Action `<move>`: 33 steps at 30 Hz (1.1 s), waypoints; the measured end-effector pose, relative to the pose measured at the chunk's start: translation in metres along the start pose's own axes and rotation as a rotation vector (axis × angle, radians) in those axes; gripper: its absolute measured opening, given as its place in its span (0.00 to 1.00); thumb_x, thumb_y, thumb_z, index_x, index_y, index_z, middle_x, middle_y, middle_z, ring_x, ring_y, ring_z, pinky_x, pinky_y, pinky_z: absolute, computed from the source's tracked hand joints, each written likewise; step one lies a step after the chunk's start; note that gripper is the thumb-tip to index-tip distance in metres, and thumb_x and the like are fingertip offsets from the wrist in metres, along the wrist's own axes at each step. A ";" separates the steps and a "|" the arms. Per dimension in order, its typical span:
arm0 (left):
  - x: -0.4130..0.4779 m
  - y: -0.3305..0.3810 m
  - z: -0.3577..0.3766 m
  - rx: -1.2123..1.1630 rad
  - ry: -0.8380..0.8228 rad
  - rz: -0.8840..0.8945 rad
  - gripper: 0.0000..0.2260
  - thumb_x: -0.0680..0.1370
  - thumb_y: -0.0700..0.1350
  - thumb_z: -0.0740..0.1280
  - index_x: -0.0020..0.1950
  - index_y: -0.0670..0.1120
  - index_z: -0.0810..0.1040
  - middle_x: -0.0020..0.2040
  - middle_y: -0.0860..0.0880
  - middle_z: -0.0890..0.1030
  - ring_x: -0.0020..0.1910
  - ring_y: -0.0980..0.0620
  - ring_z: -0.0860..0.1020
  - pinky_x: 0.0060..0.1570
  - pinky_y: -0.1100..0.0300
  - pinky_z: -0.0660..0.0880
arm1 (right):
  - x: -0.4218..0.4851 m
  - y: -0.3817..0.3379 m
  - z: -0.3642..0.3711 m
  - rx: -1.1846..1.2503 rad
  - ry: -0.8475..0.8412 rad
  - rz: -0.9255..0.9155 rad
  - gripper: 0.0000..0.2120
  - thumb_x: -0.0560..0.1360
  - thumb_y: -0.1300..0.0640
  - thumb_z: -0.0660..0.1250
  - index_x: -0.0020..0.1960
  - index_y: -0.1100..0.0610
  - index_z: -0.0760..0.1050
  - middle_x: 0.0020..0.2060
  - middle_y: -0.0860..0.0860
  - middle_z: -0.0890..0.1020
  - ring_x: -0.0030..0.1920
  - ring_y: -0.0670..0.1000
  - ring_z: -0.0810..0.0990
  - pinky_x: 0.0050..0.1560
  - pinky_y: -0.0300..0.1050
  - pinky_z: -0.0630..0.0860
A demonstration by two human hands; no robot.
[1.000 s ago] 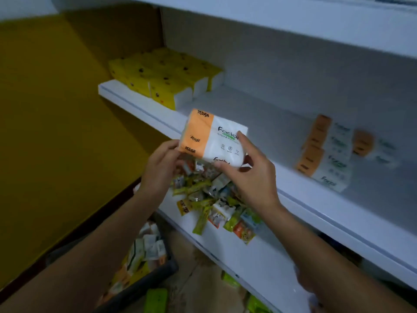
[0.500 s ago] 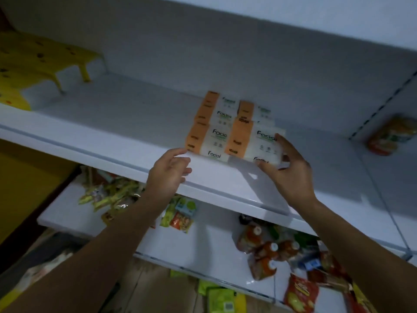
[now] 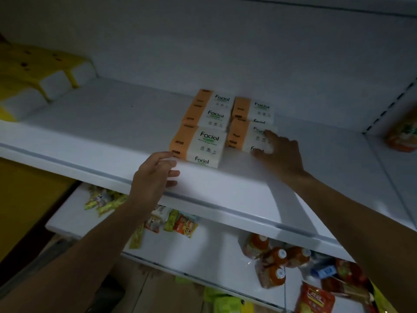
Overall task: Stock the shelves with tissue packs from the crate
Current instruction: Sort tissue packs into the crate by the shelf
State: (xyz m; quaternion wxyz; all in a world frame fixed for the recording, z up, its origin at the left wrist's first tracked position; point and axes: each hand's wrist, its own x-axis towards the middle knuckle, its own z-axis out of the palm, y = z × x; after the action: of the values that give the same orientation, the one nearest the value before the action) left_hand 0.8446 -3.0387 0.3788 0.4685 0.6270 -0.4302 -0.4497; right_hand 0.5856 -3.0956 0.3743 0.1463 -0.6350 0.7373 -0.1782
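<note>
An orange-and-white plastic-wrapped tissue pack [image 3: 249, 137] is being gripped at its right end by the right hand [image 3: 281, 152], fingers curled over it, on the white metal shelf [image 3: 112, 123]. The left hand [image 3: 153, 177] is being held loosely open and empty, its fingertips just beside another front pack [image 3: 198, 144].

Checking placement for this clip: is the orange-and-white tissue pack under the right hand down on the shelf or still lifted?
Down: the orange-and-white tissue pack lies flat on the white shelf, with the right hand on it.
</note>
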 end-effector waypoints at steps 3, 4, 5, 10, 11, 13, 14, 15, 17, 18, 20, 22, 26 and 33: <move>-0.001 -0.004 -0.003 -0.005 0.010 0.027 0.09 0.78 0.39 0.62 0.57 0.44 0.76 0.51 0.41 0.79 0.44 0.51 0.81 0.36 0.64 0.79 | 0.006 -0.007 -0.001 0.032 0.000 -0.005 0.29 0.75 0.51 0.66 0.72 0.56 0.61 0.62 0.61 0.72 0.63 0.61 0.65 0.58 0.48 0.65; -0.001 -0.004 -0.004 -0.008 0.010 0.029 0.09 0.78 0.39 0.62 0.57 0.43 0.76 0.51 0.40 0.79 0.43 0.51 0.81 0.35 0.65 0.79 | 0.008 -0.008 -0.001 0.063 0.012 -0.008 0.29 0.75 0.53 0.66 0.72 0.58 0.61 0.62 0.62 0.72 0.63 0.61 0.66 0.59 0.48 0.64; 0.000 -0.003 -0.005 -0.011 0.010 0.026 0.10 0.78 0.39 0.62 0.58 0.43 0.76 0.51 0.40 0.79 0.44 0.50 0.81 0.35 0.65 0.79 | 0.009 -0.008 -0.001 0.101 0.029 -0.001 0.29 0.74 0.54 0.67 0.71 0.60 0.61 0.62 0.62 0.71 0.63 0.61 0.66 0.60 0.49 0.65; -0.002 -0.006 -0.012 0.012 0.053 0.059 0.09 0.79 0.40 0.62 0.58 0.43 0.76 0.51 0.41 0.79 0.45 0.51 0.80 0.36 0.63 0.80 | 0.007 -0.012 -0.005 0.123 0.045 0.039 0.30 0.72 0.56 0.70 0.68 0.64 0.61 0.63 0.62 0.68 0.64 0.60 0.66 0.54 0.46 0.67; -0.004 -0.007 -0.015 0.023 0.052 0.073 0.08 0.79 0.41 0.62 0.57 0.44 0.76 0.51 0.42 0.78 0.46 0.51 0.79 0.38 0.62 0.80 | 0.006 -0.014 -0.009 0.047 0.036 0.029 0.31 0.72 0.55 0.70 0.69 0.64 0.60 0.64 0.62 0.68 0.64 0.61 0.66 0.56 0.48 0.68; -0.008 -0.009 -0.022 0.019 0.048 0.080 0.07 0.79 0.41 0.61 0.55 0.45 0.76 0.50 0.42 0.78 0.47 0.50 0.79 0.42 0.59 0.80 | 0.002 -0.021 -0.018 -0.109 0.056 -0.024 0.34 0.72 0.54 0.70 0.71 0.62 0.58 0.65 0.61 0.67 0.64 0.62 0.65 0.59 0.54 0.68; -0.012 -0.010 -0.026 0.018 0.053 0.077 0.07 0.79 0.40 0.62 0.55 0.46 0.76 0.50 0.43 0.78 0.47 0.50 0.79 0.43 0.58 0.79 | 0.000 -0.026 -0.023 -0.141 0.078 -0.059 0.34 0.71 0.55 0.70 0.71 0.62 0.58 0.65 0.61 0.67 0.64 0.62 0.65 0.60 0.55 0.67; -0.016 -0.010 -0.031 0.023 0.062 0.076 0.08 0.78 0.39 0.62 0.55 0.46 0.77 0.50 0.44 0.78 0.46 0.49 0.78 0.45 0.57 0.77 | -0.002 -0.034 -0.028 -0.144 0.096 -0.090 0.34 0.71 0.56 0.70 0.71 0.62 0.59 0.66 0.61 0.67 0.65 0.62 0.65 0.61 0.55 0.67; -0.026 -0.011 -0.048 0.050 0.080 0.089 0.09 0.77 0.36 0.63 0.55 0.46 0.77 0.51 0.45 0.78 0.44 0.50 0.76 0.43 0.60 0.75 | -0.006 -0.058 -0.032 -0.104 0.099 -0.143 0.32 0.71 0.58 0.69 0.71 0.62 0.60 0.65 0.62 0.68 0.64 0.62 0.66 0.61 0.54 0.67; -0.031 -0.012 -0.060 0.071 0.085 0.106 0.10 0.77 0.34 0.63 0.55 0.46 0.76 0.52 0.46 0.77 0.42 0.52 0.75 0.40 0.65 0.74 | -0.008 -0.074 -0.032 -0.069 0.092 -0.169 0.30 0.71 0.58 0.69 0.70 0.61 0.62 0.64 0.61 0.69 0.64 0.62 0.67 0.60 0.54 0.68; -0.041 -0.015 -0.090 0.148 0.108 0.128 0.11 0.77 0.34 0.63 0.55 0.46 0.76 0.52 0.48 0.76 0.40 0.58 0.73 0.35 0.74 0.70 | -0.013 -0.113 -0.024 -0.006 0.068 -0.233 0.28 0.71 0.59 0.68 0.68 0.60 0.64 0.62 0.60 0.71 0.63 0.62 0.69 0.58 0.55 0.71; -0.050 -0.023 -0.127 0.213 0.184 0.099 0.11 0.77 0.35 0.63 0.55 0.48 0.76 0.51 0.51 0.76 0.43 0.59 0.74 0.35 0.78 0.69 | -0.024 -0.155 -0.006 -0.003 0.013 -0.275 0.29 0.72 0.59 0.67 0.71 0.59 0.61 0.65 0.60 0.69 0.66 0.60 0.67 0.62 0.53 0.68; -0.073 -0.051 -0.201 0.237 0.314 -0.011 0.12 0.78 0.39 0.63 0.60 0.47 0.75 0.55 0.51 0.74 0.51 0.52 0.73 0.38 0.69 0.70 | -0.060 -0.231 0.047 0.060 -0.058 -0.477 0.29 0.73 0.64 0.64 0.73 0.61 0.60 0.66 0.61 0.69 0.65 0.60 0.69 0.62 0.49 0.67; -0.110 -0.144 -0.316 0.172 0.473 -0.295 0.11 0.79 0.42 0.63 0.61 0.46 0.75 0.58 0.50 0.75 0.53 0.53 0.74 0.48 0.58 0.70 | -0.139 -0.321 0.175 0.132 -0.298 -0.643 0.28 0.74 0.62 0.66 0.71 0.61 0.62 0.65 0.59 0.72 0.65 0.58 0.70 0.63 0.49 0.67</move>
State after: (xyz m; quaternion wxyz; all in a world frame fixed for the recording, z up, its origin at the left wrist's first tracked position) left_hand 1.1419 -2.8420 0.3057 0.4304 0.8077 -0.2500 -0.3160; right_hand 0.9679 -3.0136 0.3608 0.2296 -0.8425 0.4575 -0.1677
